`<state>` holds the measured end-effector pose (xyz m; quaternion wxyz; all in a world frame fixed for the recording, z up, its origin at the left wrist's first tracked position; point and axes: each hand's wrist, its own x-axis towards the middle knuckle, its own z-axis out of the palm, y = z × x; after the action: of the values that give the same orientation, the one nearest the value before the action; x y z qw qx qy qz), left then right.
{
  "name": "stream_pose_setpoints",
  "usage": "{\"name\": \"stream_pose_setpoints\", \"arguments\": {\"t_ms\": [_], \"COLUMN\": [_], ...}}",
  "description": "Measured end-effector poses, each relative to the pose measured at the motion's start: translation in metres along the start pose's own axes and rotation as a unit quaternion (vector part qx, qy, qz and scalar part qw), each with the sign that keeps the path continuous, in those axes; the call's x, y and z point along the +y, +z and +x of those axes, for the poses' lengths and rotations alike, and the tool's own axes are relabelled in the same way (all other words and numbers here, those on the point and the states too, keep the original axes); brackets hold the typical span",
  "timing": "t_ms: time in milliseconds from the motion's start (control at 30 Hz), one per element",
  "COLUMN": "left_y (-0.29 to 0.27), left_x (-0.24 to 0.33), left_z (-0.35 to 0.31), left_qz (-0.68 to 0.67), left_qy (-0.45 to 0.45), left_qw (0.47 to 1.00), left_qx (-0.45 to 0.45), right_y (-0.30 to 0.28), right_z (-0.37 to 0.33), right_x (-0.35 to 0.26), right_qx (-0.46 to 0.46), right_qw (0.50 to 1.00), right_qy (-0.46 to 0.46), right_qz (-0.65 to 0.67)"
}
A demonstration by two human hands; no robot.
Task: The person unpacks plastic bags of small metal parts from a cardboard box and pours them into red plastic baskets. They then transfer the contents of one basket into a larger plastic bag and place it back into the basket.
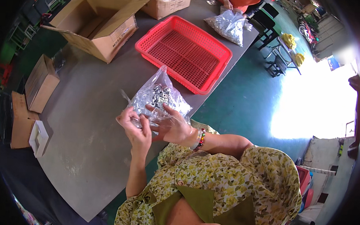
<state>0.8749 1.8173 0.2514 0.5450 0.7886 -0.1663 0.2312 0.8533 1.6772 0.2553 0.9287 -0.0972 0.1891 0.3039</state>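
A clear plastic bag (pixel 153 95) full of small shiny metal parts lies on the grey table in front of me. My left hand (pixel 135 128) has its fingers curled at the bag's near left edge, closed on the thin plastic. My right hand (pixel 176 129), with a beaded bracelet at the wrist, is at the bag's near right side. Its palm is turned partly up and its fingers are spread, with loose film over some of them. The exact kind of the metal parts is too small to tell.
A red perforated plastic basket (pixel 217 74) stands just beyond the bag. An open cardboard box (pixel 111 44) is at the far left, smaller cartons (pixel 42 84) along the left edge. Another bag of metal parts (pixel 228 27) lies far right, near a person in orange (pixel 247 1).
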Motion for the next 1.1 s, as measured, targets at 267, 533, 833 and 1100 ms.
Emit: {"name": "stream_pose_setpoints", "arguments": {"t_ms": [267,533,833,1100], "left_y": [0.045,0.113,0.301,0.426], "left_x": [0.036,0.07,0.168,0.277], "left_z": [-0.019,-0.026,-0.018,-0.135], "left_qz": [-0.033,-0.151,0.026,-0.19], "left_qy": [0.188,0.176,0.203,0.261], "left_qw": [0.958,0.933,0.956,0.858], "left_qx": [-0.215,-0.275,-0.208,-0.399], "right_y": [-0.019,-0.064,-0.157,-0.232], "right_z": [-0.036,-0.087,-0.227,-0.383], "right_x": [-0.03,-0.071,-0.139,-0.229], "right_qx": [-0.083,-0.139,-0.065,-0.172], "right_qw": [0.993,0.717,0.948,0.8], "right_qy": [-0.081,-0.37,-0.31,-0.518], "right_qz": [-0.019,-0.574,0.013,-0.25]}}
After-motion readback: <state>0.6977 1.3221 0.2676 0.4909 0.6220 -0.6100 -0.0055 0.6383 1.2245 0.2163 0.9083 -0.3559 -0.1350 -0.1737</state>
